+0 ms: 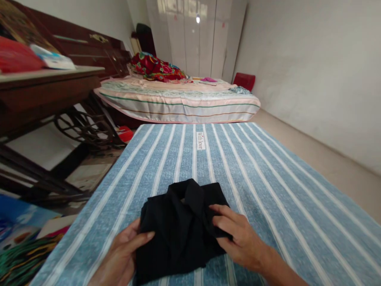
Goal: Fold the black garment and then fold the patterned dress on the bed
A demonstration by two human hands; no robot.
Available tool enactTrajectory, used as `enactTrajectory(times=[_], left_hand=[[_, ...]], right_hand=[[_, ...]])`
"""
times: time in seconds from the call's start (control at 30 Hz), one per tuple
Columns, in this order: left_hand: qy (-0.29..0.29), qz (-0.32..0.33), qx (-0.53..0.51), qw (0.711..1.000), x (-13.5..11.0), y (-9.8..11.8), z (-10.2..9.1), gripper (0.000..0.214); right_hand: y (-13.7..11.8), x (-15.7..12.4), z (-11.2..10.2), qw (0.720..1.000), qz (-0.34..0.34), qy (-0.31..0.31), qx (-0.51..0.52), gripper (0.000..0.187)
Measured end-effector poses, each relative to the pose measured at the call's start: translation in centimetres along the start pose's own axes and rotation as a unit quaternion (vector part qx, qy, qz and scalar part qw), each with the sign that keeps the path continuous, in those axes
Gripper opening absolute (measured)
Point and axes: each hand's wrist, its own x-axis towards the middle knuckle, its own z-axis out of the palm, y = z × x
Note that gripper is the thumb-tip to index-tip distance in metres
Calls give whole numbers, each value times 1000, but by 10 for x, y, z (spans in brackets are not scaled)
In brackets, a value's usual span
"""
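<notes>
A black garment point(178, 226), folded into a rough square, lies on a blue and white striped sheet point(268, 178). My left hand point(125, 254) rests at its left edge, with the thumb on top of the cloth and the other fingers hidden under it, gripping that edge. My right hand point(238, 234) lies on the garment's right side, its fingers curled and pinching a fold of the black cloth.
A small label point(200, 140) is sewn near the sheet's far edge. Beyond lies a mattress point(178, 101) with a red floral blanket point(157, 67). A dark wooden treadle table point(44, 103) stands at the left. White wardrobe doors point(196, 35) and a plain wall stand behind.
</notes>
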Motion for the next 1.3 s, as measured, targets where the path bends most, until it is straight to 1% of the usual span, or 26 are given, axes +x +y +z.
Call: enactTrajectory(times=[0.03, 0.07, 0.1, 0.13, 0.17, 0.2, 0.23, 0.27, 0.3, 0.33, 0.37, 0.43, 0.53, 0.6, 0.67, 0.73, 0.8, 0.9, 1.0, 1.07, 1.13, 1.23, 1.3], left_hand=[[4, 1, 5, 1000, 0, 0, 0, 50], [7, 2, 10, 1000, 0, 1, 1, 50], [9, 2, 14, 1000, 1, 1, 1, 51], [11, -2, 17, 1000, 1, 2, 2, 51], [11, -7, 18, 1000, 1, 2, 3, 53], [11, -12, 17, 1000, 1, 3, 5, 56], [9, -17, 15, 1000, 1, 3, 6, 58], [7, -19, 12, 1000, 0, 4, 7, 61], [8, -18, 10, 1000, -1, 5, 9, 62], [10, -14, 8, 1000, -2, 6, 10, 63], [12, -8, 6, 1000, -4, 7, 10, 63], [14, 5, 3, 1000, -10, 8, 10, 63], [9, 9, -4, 1000, -19, 7, 7, 58], [2, -10, -6, 1000, -21, 2, 4, 54], [-5, -35, -6, 999, -21, -5, 1, 49], [-8, -39, -3, 999, -19, -11, 0, 47], [-9, -23, 5, 1000, -19, -13, 1, 45], [-10, 4, 7, 1000, -21, -11, 2, 43], [-34, 35, -18, 999, -20, -8, 0, 43], [-51, 44, -26, 997, -15, -7, -3, 42], [-60, 30, -17, 998, -9, -5, -7, 38], [-64, 4, 22, 998, -1, 2, -9, 33], [-43, 5, 67, 997, 3, 8, -6, 33]], right_hand=[[0, 0, 1, 1000, 10, 3, 12, 32], [0, 1, 1, 999, 39, 16, 35, 31], [2, 3, 1, 993, 87, 37, 68, 30], [4, 5, 0, 980, 148, 64, 113, 31], [7, 8, -1, 957, 216, 93, 168, 35], [10, 11, -2, 924, 280, 117, 232, 41], [14, 14, -4, 887, 328, 133, 298, 48], [17, 17, -6, 849, 359, 138, 361, 53], [19, 19, -8, 818, 377, 137, 413, 57], [21, 20, -11, 793, 386, 137, 451, 59], [21, 20, -14, 776, 390, 139, 476, 60], [19, 17, -19, 760, 387, 151, 499, 64], [11, 6, -22, 763, 373, 157, 503, 65], [7, -3, -20, 768, 381, 138, 495, 62], [7, -11, -14, 770, 404, 123, 479, 61], [9, -15, -8, 774, 424, 123, 454, 64], [11, -17, -4, 782, 430, 130, 433, 71], [12, -15, -5, 811, 408, 145, 394, 80], [13, -7, -11, 852, 348, 162, 356, 79], [16, 0, -12, 863, 316, 157, 362, 77], [22, 6, -10, 855, 326, 132, 383, 76], [32, 13, -5, 829, 373, 97, 406, 69], [35, 15, -4, 825, 379, 88, 409, 64]])
